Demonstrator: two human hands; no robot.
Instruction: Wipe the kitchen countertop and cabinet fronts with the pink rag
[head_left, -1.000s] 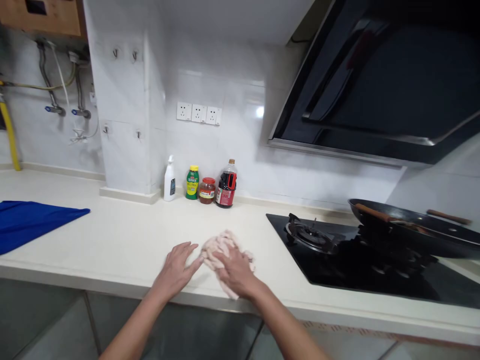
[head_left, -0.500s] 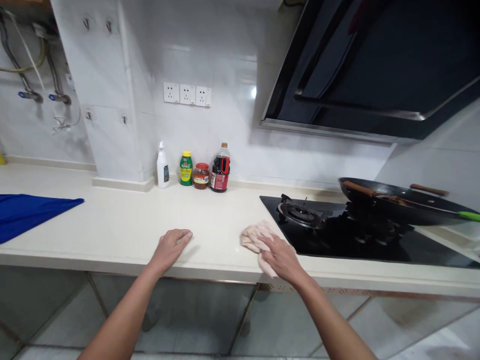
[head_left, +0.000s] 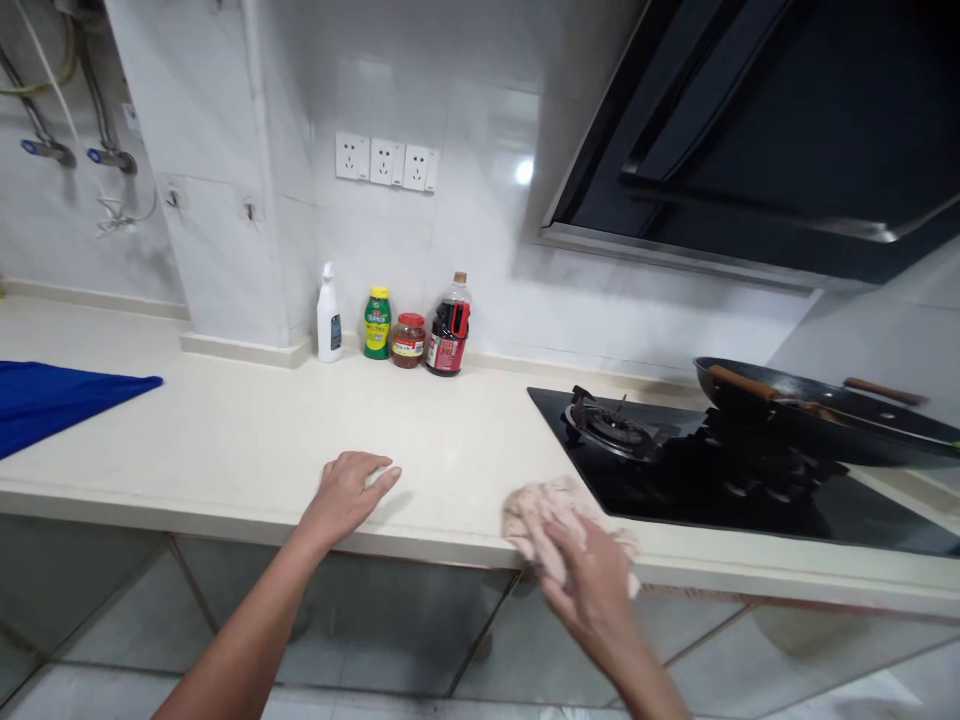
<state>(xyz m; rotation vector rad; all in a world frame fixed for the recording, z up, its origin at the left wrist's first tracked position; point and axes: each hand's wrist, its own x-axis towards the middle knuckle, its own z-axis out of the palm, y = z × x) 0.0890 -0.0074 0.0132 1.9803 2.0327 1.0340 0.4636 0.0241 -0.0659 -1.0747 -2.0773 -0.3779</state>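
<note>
Cloth (head_left: 534,512): pale pink, rumpled, perhaps mottled (blurred) | right hand (head_left: 598,580): grip holding it | left hand (head_left: 346,497): grip unclosed

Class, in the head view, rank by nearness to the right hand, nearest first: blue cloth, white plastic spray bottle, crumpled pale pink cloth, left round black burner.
1. Pale pink cloth: under the right hand.
2. Left black burner: ahead, slightly right.
3. White spray bottle: back, left.
4. Blue cloth: far left.

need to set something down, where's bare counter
Bare counter: between blue cloth and left hand, and between that hand and rag. Crowded: at the wall, bottles and jar; at hob's near-left corner, rag and right hand.
</note>
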